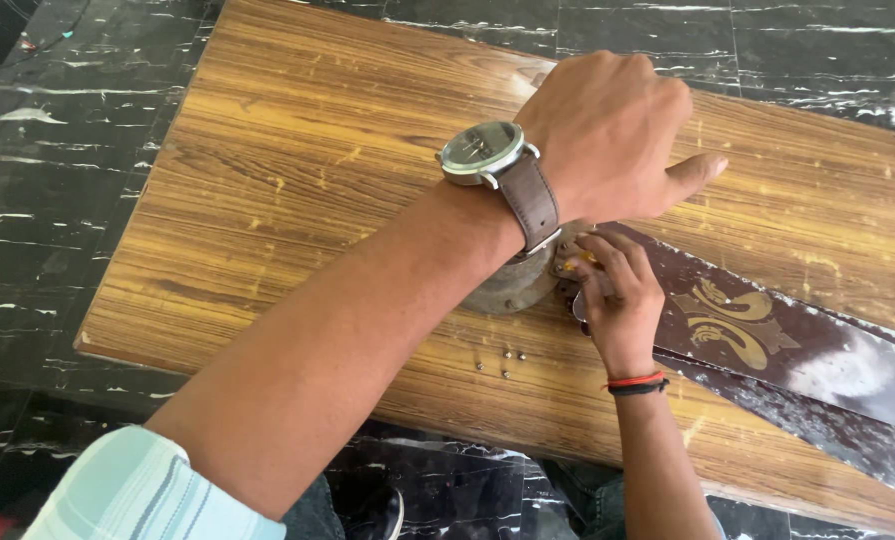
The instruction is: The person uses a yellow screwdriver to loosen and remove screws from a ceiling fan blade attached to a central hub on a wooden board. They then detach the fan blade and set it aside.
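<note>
Looking down from head height, the view shows a wooden table (298,190) standing on a black marbled floor (48,170), with two bare hands meeting near its middle. Starting at the left, a forearm in a pale striped sleeve (138,495) crosses the table, wearing a round wristwatch (483,152) on a brown strap. The left hand (608,135) at the end of it is spread palm down, thumb pointing right, pressing over a round grey metal fan motor (513,285) that is mostly hidden beneath the wrist; whether the fingers curl around anything cannot be seen. Just below that hand, on the bare wood, lie a few tiny screws (503,362). Directly under and touching close to the left hand is the right hand (620,300), with red and black threads round its wrist, its fingers pinched together on something small and yellowish where the motor meets a blade; what it holds is too small to tell. Stretching rightward from that pinch are two dusty brown fan blades (788,345) with a gold ornament, lying flat and overlapping, reaching to the table's right edge.
</note>
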